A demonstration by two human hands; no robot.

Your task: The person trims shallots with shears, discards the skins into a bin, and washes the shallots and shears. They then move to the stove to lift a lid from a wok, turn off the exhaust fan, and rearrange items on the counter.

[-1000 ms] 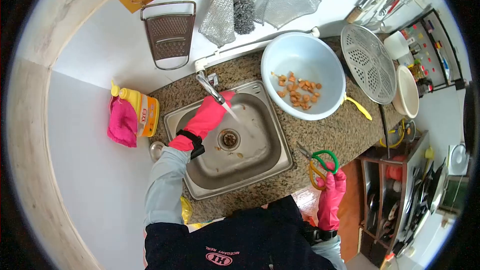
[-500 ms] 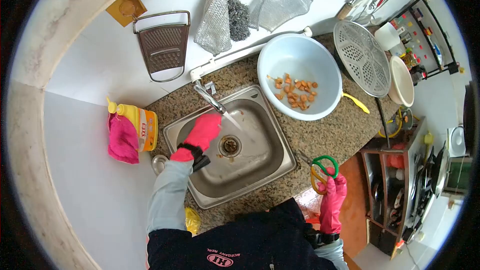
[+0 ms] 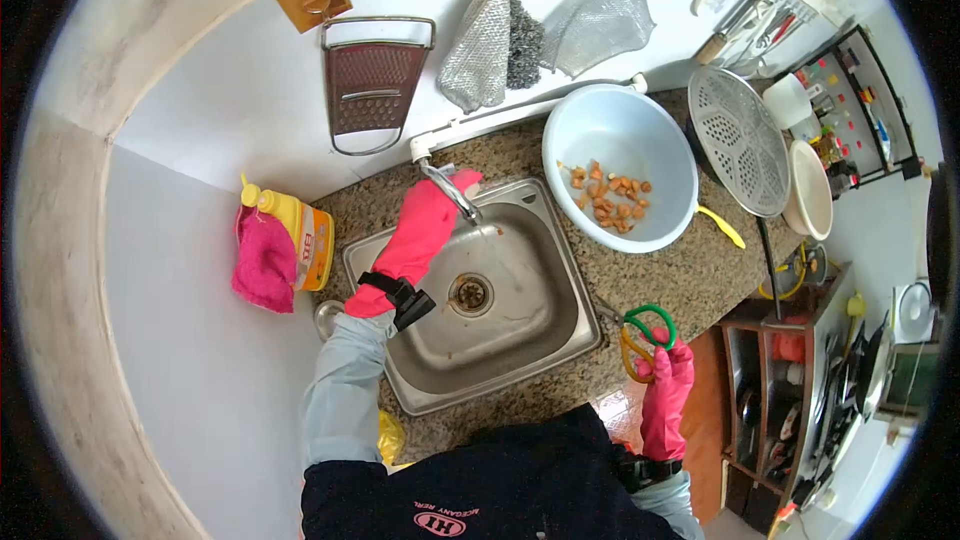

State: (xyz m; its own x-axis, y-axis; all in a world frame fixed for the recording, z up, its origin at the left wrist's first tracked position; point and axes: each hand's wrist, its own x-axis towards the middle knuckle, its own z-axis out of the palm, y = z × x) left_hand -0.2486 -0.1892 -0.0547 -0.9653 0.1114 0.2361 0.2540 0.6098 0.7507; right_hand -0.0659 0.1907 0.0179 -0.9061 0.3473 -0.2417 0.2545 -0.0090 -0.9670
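Observation:
My left hand (image 3: 428, 220), in a pink rubber glove, reaches up to the metal tap (image 3: 447, 187) over the steel sink (image 3: 500, 335); its fingertips touch the tap near the base. No water stream shows under the spout. My right hand (image 3: 664, 380), also gloved in pink, holds scissors (image 3: 641, 336) with green and yellow handles at the counter's front edge, right of the sink. A light blue bowl (image 3: 600, 130) with orange-brown food pieces (image 3: 610, 198) stands on the granite counter behind the sink.
A yellow detergent bottle (image 3: 300, 235) and pink cloth (image 3: 262, 260) stand left of the sink. A grater (image 3: 372, 85) and mesh scrubbers (image 3: 490, 40) hang on the wall. A perforated metal lid (image 3: 738, 135) and white bowl (image 3: 810, 190) sit right; shelves (image 3: 800, 380) lie below.
My left hand dropped into the sink beside the running water, then rose to the tap. The water stream seen earlier is gone. My right hand kept the scissors in place.

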